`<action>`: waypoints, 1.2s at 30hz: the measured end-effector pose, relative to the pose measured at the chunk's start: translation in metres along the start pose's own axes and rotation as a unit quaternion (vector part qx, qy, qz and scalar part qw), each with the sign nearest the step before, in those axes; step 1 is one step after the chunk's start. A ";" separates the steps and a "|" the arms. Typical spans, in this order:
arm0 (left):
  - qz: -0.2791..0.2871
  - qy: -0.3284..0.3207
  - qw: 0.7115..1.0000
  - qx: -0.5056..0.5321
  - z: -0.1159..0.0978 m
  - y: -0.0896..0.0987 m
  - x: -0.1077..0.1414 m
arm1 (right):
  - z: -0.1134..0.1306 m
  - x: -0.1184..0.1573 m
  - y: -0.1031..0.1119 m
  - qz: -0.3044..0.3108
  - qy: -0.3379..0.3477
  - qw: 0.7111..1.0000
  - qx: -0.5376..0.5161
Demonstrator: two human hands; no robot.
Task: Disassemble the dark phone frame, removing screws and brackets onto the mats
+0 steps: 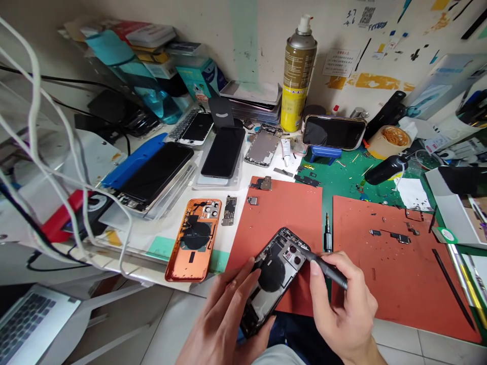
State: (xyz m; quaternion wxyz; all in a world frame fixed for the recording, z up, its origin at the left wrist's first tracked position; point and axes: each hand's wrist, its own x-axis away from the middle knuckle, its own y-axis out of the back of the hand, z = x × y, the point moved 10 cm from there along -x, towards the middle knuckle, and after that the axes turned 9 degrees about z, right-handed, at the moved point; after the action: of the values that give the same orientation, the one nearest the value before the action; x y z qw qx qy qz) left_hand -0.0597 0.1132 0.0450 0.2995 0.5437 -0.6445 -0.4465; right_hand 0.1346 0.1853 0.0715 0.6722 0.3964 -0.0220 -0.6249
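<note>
An opened black phone housing (272, 276) lies tilted over the front edge of the left red mat, its inside facing up and its camera rings at the upper right. My left hand (232, 309) wraps round its lower left side, fingers on the frame and thumb at the bottom edge. In my right hand (344, 299) is a dark pen-shaped tool (329, 269), pinched between thumb and fingers. Its tip reaches the housing beside the camera rings; the exact contact is too small to tell. An orange phone back housing (194, 241) rests to the left, next to a small circuit board (229, 211).
Small phone parts lie on the left red mat (281, 213) and the right red mat (375, 274). A screwdriver (327, 233) lies between the mats. Behind stand several phones, a spray can (299, 76) and a propped phone (333, 132). White cables (36, 101) hang at left.
</note>
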 end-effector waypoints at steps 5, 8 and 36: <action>-0.010 -0.013 1.000 -0.003 -0.002 0.001 -0.002 | 0.001 0.000 0.001 -0.008 0.002 1.000 0.014; -0.014 -0.017 1.000 -0.001 -0.004 0.003 -0.003 | 0.002 0.000 0.001 -0.018 0.008 1.000 0.009; -0.020 -0.016 1.000 -0.010 -0.001 0.002 0.001 | -0.012 0.014 0.005 -0.078 -0.085 0.991 0.061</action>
State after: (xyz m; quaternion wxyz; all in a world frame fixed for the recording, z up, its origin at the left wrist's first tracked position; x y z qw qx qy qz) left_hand -0.0603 0.1121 0.0471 0.2854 0.5459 -0.6342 -0.4673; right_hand 0.1485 0.1790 0.0596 0.5919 0.3821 -0.0861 -0.7045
